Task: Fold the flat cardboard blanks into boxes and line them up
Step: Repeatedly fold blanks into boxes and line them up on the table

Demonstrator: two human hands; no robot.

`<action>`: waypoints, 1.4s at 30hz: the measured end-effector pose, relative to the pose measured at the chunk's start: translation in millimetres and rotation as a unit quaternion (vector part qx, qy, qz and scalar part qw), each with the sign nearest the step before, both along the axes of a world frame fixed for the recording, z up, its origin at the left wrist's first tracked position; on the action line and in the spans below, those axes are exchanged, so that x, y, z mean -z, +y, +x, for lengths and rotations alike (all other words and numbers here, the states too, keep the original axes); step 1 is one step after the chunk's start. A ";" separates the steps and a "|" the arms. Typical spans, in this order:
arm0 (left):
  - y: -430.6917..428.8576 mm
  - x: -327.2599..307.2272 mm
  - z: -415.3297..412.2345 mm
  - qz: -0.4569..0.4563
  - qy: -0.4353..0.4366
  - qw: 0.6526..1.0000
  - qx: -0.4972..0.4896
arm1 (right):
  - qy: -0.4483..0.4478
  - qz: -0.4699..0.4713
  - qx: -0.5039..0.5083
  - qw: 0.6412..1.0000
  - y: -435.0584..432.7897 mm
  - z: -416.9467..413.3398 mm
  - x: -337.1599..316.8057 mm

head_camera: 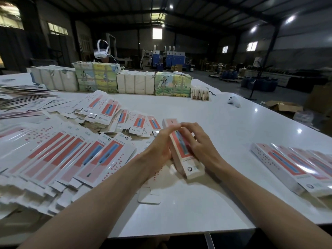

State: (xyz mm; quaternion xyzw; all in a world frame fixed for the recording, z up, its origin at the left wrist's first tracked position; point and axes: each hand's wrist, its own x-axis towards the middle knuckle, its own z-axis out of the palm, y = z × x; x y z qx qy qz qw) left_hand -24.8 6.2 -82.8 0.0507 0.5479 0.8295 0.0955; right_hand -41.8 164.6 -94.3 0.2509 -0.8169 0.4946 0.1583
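Step in hand, as I judged it: squaring up 1 box [190,170], already a tube w/ four walls. It lay slanted on the counter [206,209], centre front.

My L grip [159,150] had its fingers nearly straight, pressed along the box's left wall. My R grip [199,144] was curled over the top and right wall, holding it.

Next move, I think: tuck the end flaps (I could not tell if they were shut). Then carry the box right and set it against the row [291,169], parallel w/ the others.

Count:
- 1 box in work.
- At least 5 done boxes in the row; the rest was cut off by the frame edge.
- Blanks [75,159] at left in fanned heaps, dozens, too many to count.
- 1 spare blank [149,196] under my wrists.
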 end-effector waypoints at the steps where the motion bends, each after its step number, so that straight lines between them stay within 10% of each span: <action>1: -1.4 -1.3 2.2 0.039 -0.010 0.999 0.014 | 0.007 0.026 0.011 1.000 -1.3 1.9 -0.5; 9: -1.7 0.8 1.2 0.065 -0.001 0.997 0.032 | 0.010 0.154 0.055 0.986 -5.8 10.6 -10.9; 15: 4.7 7.0 -0.7 -0.079 0.010 0.997 0.022 | 0.003 0.217 0.178 0.960 43.4 16.3 -28.3; 23: 3.8 9.6 -0.6 -0.144 0.072 0.983 0.088 | -0.018 0.473 0.411 0.779 149.2 62.0 1.0; 33: 4.6 8.0 2.3 -0.154 0.086 0.980 0.092 | -0.075 0.562 0.438 0.698 153.2 72.5 -23.0; 42: 5.5 -7.5 4.7 -0.092 0.107 0.989 -0.036 | 0.033 0.399 0.294 0.868 32.8 7.2 -30.6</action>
